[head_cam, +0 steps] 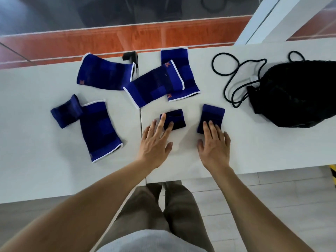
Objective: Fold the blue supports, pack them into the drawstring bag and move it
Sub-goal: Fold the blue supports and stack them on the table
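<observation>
Blue supports [105,73], seven, lie across the white counter [36,160]: four flat, three folded. Left hand [156,142] and right hand [214,144] each press one folded support, grip released, fingers straight. One black drawstring bag [294,93] lies right, its cord [226,90] looped between.

Nothing legible — the orange marks [82,82] on the blue supports [105,73] are too blurred to read.

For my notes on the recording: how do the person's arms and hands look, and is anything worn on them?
Left arm and right arm are bare, no sleeves in view. The left hand and right hand carry no gloves, rings or watch.
</observation>
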Tool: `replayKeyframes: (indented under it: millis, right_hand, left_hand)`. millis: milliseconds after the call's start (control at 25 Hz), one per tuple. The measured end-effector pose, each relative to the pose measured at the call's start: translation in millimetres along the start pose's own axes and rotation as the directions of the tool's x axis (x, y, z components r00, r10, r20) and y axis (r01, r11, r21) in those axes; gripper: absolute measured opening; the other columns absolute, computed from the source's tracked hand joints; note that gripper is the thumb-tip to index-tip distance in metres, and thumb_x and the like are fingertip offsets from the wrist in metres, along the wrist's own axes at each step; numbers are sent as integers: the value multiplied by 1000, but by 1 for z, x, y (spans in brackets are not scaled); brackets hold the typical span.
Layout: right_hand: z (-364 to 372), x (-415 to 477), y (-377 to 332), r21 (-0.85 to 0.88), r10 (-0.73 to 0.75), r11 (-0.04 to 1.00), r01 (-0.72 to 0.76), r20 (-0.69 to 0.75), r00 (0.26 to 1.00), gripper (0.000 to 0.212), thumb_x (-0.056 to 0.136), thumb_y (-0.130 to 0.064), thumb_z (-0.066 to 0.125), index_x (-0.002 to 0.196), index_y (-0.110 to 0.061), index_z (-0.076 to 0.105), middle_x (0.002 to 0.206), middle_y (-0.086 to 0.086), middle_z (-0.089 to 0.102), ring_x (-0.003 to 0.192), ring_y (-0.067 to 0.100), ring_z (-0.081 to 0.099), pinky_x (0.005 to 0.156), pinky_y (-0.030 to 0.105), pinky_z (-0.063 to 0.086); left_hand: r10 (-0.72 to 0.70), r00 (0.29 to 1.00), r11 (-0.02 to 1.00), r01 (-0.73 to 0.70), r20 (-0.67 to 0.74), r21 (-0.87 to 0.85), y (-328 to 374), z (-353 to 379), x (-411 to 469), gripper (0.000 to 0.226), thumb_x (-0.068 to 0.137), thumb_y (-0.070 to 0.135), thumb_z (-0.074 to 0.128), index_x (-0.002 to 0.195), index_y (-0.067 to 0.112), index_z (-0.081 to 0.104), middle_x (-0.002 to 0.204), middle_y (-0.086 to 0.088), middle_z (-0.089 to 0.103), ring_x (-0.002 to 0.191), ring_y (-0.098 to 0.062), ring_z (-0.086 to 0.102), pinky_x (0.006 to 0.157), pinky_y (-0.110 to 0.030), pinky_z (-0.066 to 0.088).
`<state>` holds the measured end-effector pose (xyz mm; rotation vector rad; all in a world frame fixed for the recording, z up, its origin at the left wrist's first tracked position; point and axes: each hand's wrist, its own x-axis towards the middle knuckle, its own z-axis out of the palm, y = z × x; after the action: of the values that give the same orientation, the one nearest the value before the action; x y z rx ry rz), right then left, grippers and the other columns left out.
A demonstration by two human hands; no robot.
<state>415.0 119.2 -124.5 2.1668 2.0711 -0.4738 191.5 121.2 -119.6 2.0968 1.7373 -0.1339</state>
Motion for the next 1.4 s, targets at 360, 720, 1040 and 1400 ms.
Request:
replayKeyframes:
  millis: [360,720,1040,1400]
  right_hand:
    - [8,-57,34,-5,67,998,-67,-4,998,62,97,-37,54,154,-22,34,160,2,36,149,25,31,120,53,22]
    - [7,-69,30,-5,-81,997,82,27,996,53,98,-39,52,146,-19,47,152,6,48,139,28,44,113,47,37]
    - [7,-42,-47,46,-288,957,286,51,956,57,93,-33,61,146,-19,46,152,5,48,141,27,43,115,46,36]
    - [10,-11,-121,-4,-344,939,345,44,938,55,97,-35,51,148,-18,45,153,7,47,139,28,43,113,44,32]
  left_hand:
    - [152,982,983,-162,110,83,66,-11,76,75,99,49,41,160,31,0,165,-1,-26,154,-36,-1,124,-49,11]
    - [200,974,973,-210,108,92,89,-36,91,72,94,37,54,157,28,21,169,-5,-6,151,-38,13,122,-48,18]
    - [-13,998,999,10,-68,-40,0,-43,6,57,91,21,55,146,23,40,162,-7,28,145,-31,29,117,-44,28]
    - [-438,886,897,420,-151,-135,-137,-44,-78,56,90,21,61,144,16,45,154,-9,40,137,-35,40,111,-45,33]
